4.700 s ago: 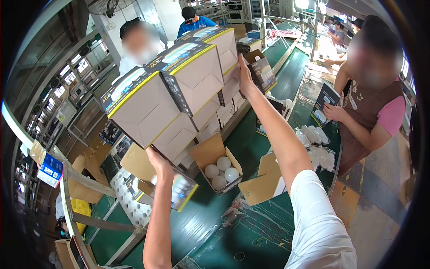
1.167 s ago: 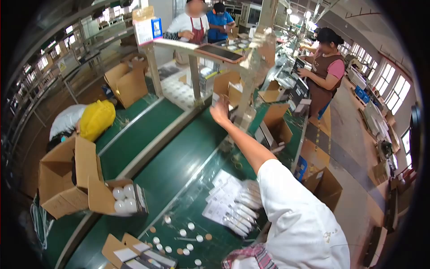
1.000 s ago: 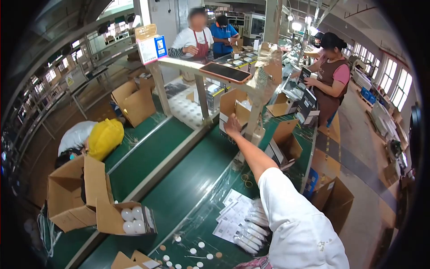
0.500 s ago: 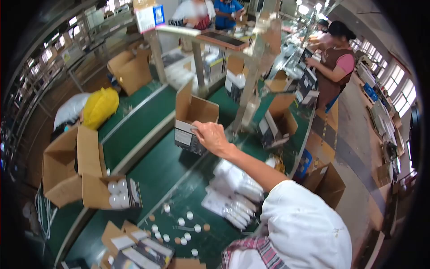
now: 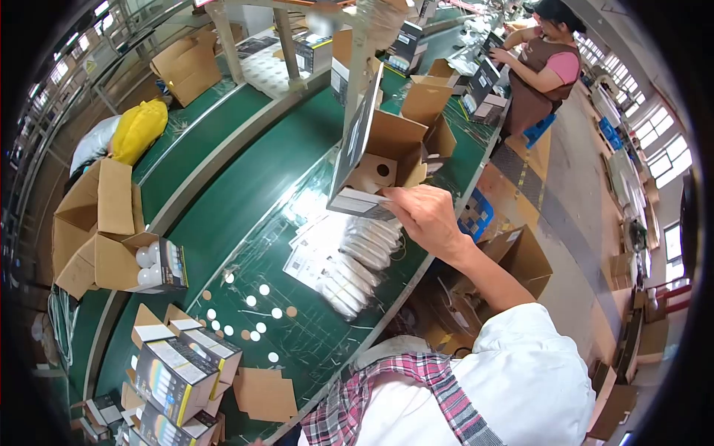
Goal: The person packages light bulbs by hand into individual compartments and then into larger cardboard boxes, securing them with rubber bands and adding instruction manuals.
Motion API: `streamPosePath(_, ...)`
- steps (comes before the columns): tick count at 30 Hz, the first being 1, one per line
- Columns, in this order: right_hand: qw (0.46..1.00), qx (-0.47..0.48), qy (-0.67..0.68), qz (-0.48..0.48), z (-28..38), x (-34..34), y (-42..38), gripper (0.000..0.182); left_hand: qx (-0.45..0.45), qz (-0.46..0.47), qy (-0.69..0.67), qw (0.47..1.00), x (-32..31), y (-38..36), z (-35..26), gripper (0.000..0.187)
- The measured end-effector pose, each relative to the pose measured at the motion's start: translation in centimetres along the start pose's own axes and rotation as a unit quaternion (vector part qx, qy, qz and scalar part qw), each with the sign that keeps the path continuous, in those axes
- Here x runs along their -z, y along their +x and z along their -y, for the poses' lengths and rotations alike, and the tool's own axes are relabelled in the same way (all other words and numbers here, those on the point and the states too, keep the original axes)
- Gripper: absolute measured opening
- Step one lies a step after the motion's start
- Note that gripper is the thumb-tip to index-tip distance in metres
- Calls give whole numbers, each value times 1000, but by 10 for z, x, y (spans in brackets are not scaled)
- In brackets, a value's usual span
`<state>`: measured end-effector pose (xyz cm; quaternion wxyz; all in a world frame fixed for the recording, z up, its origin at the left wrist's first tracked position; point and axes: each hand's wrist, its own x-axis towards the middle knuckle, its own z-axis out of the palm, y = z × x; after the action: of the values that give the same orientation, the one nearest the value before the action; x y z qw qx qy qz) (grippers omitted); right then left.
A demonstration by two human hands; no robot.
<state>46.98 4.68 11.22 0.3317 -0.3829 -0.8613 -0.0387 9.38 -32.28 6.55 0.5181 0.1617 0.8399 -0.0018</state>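
Gripping its lower edge, the right hand [image 5: 428, 215] is closed with fingers pinched on an open cardboard box [image 5: 375, 160], held above the green belt [image 5: 245, 186] and bagged leaflets [image 5: 349, 256].

My left grip is out of the picture altogether, so I cannot say what it does. My right grip [image 5: 428, 215] closes on the lower edge of the open brown cardboard carton with the printed dark side [image 5: 375, 160], and my fingers cover that edge; what lies inside is too deep in shadow to tell. The print on the stacked dark and yellow retail boxes [image 5: 178, 375] at the desk's near end is too small to read, and the lowest ones are cut off by the picture's rim. The white leaflets [image 5: 316, 256] are too blurred to read.
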Motion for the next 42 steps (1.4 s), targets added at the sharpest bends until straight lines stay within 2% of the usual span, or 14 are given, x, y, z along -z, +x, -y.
streamPosePath(3,1000,-10,1,-2,12,6,-7,16,-241,-22,97,965,-41,-14,-49,30)
streamPosePath(4,999,29,17,-5,20,5,-8,17,-278,9,-5,961,-50,-9,-70,35)
streamPosePath(6,993,104,44,-15,42,-2,-12,21,-539,-118,-121,825,-70,-14,-127,53)
streamPosePath(8,984,154,86,-18,73,-18,-27,20,-581,-217,-283,732,-84,-6,-180,58)
streamPosePath(10,974,181,135,8,105,-35,-52,21,-601,-202,-387,670,-88,21,-205,60)
streamPosePath(12,971,177,155,45,128,-52,-74,21,-589,-120,-439,668,-92,36,-209,58)
streamPosePath(18,971,186,135,-66,167,-92,-98,18,-580,-128,-430,680,-89,63,-180,33)
streamPosePath(19,971,195,137,-5,174,-91,-98,16,-623,-401,-125,660,-80,73,-168,28)
streamPosePath(23,934,218,272,-74,178,-55,-84,32,-573,-210,-458,647,-53,40,-171,46)
streamPosePath(26,925,64,330,-178,90,-23,-82,14,-529,-315,-423,665,-44,34,-171,51)
streamPosePath(28,957,-217,172,-85,20,-24,-94,19,-551,-309,-419,652,-32,71,-171,41)
streamPosePath(32,877,-456,16,151,-117,-94,-146,53,-549,-315,-373,678,-32,119,-175,40)
streamPosePath(37,878,-457,-71,122,-128,-138,-141,74,-538,-147,-428,711,-44,151,-189,40)
streamPosePath(42,876,-460,-43,138,-125,-143,-115,71,-529,-218,-373,731,-32,168,-184,37)
